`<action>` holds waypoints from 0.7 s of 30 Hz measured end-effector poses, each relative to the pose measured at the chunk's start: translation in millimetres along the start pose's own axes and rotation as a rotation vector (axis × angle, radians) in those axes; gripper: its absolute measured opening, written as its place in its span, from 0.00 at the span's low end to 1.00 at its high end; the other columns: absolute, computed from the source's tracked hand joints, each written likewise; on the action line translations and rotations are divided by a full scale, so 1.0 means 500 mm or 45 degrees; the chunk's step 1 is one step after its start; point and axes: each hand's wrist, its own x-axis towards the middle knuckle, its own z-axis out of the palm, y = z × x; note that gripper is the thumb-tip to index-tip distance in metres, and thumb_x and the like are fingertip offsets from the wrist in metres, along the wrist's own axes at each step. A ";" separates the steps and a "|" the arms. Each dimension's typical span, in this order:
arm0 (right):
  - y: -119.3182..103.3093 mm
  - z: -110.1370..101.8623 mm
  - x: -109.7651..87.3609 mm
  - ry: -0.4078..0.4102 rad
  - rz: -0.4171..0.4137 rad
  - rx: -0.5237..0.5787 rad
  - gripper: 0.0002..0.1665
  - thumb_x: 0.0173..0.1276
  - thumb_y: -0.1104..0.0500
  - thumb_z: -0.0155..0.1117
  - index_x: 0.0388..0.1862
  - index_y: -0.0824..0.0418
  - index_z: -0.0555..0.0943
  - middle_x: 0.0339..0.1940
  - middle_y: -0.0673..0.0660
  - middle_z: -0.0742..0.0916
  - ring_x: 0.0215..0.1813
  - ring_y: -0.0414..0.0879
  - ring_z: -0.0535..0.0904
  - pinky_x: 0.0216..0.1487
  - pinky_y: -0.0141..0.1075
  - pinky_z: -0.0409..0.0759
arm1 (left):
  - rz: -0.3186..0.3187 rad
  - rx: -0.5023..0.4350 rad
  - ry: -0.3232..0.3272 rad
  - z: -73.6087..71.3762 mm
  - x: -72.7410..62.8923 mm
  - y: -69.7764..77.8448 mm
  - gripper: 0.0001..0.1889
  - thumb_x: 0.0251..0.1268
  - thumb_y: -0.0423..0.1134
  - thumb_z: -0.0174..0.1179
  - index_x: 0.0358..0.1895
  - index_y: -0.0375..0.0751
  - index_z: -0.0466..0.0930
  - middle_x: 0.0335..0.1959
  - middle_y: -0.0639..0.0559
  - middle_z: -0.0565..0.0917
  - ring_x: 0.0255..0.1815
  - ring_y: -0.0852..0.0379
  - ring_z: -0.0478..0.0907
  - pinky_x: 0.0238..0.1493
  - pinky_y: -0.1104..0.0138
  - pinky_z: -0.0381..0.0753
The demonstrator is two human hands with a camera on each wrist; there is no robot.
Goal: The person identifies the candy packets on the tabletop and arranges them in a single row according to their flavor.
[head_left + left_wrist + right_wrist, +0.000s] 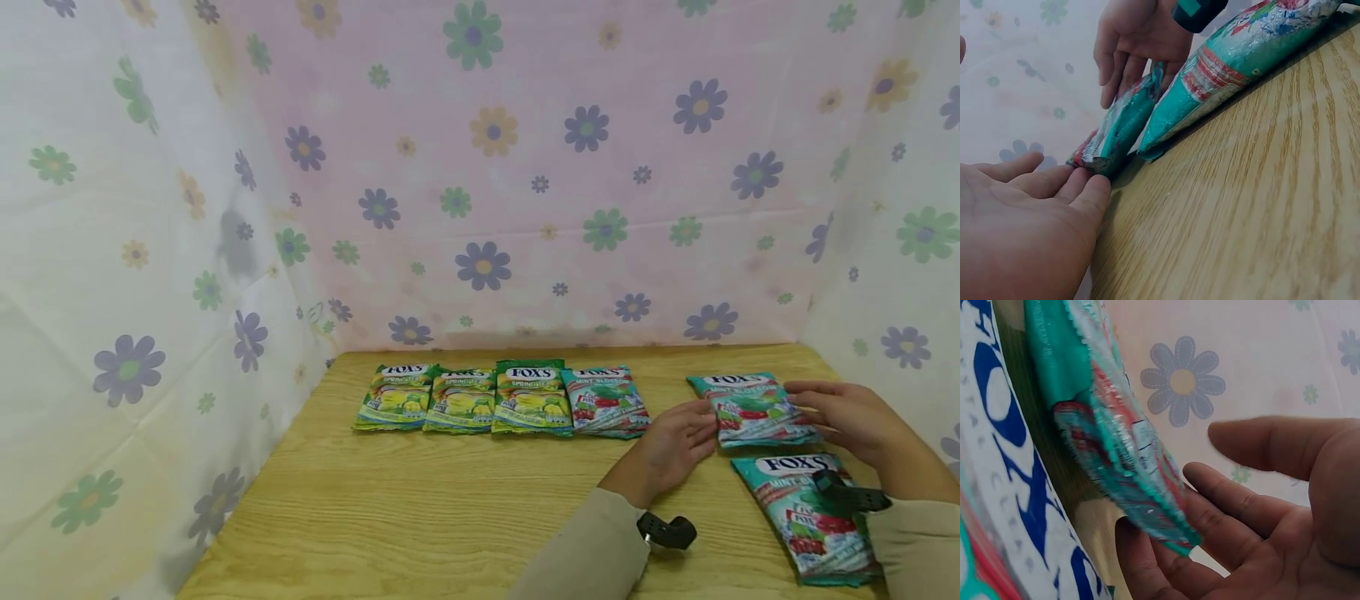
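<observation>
A teal Fox's Mint Blossom candy bag (753, 408) lies on the table at the right, between the two hands. Extended fingers of my left hand (678, 437) touch its left edge, and in the left wrist view those fingertips (1094, 187) meet the bag's lower corner. On its other side, my right hand (855, 421) has its fingers at the right edge. The right wrist view shows the thumb (1266, 444) raised apart from the bag, with the other fingers loosely bent beside it. A second Mint Blossom bag (817, 525) lies nearer, partly under the right wrist's black strap.
Left of the hands, several candy bags stand in a row: green-yellow Spring Tea bags (397, 400) and one teal Mint Blossom bag (606, 402) at the row's right end. They lie on a wood-grain table (420, 508). Flowered cloth (525, 183) encloses the back and sides.
</observation>
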 end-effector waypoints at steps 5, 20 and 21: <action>-0.002 0.013 0.003 0.061 -0.100 -0.014 0.37 0.83 0.54 0.55 0.78 0.77 0.61 0.55 0.44 0.82 0.43 0.25 0.79 0.45 0.36 0.84 | 0.023 0.046 -0.037 -0.007 -0.007 0.004 0.32 0.74 0.36 0.55 0.79 0.35 0.63 0.80 0.42 0.63 0.84 0.39 0.54 0.83 0.45 0.53; -0.019 0.061 0.020 0.165 -0.237 -0.061 0.33 0.80 0.65 0.55 0.78 0.76 0.62 0.74 0.75 0.71 0.44 0.16 0.74 0.42 0.29 0.85 | 0.104 0.085 -0.071 -0.042 -0.017 0.019 0.28 0.75 0.37 0.54 0.75 0.35 0.68 0.74 0.43 0.71 0.80 0.45 0.63 0.82 0.46 0.59; -0.020 0.063 0.022 0.165 -0.249 -0.061 0.33 0.81 0.64 0.55 0.78 0.76 0.62 0.74 0.77 0.70 0.44 0.16 0.74 0.42 0.29 0.85 | 0.108 0.089 -0.070 -0.045 -0.017 0.021 0.28 0.75 0.37 0.54 0.75 0.35 0.68 0.74 0.43 0.71 0.79 0.45 0.64 0.82 0.47 0.59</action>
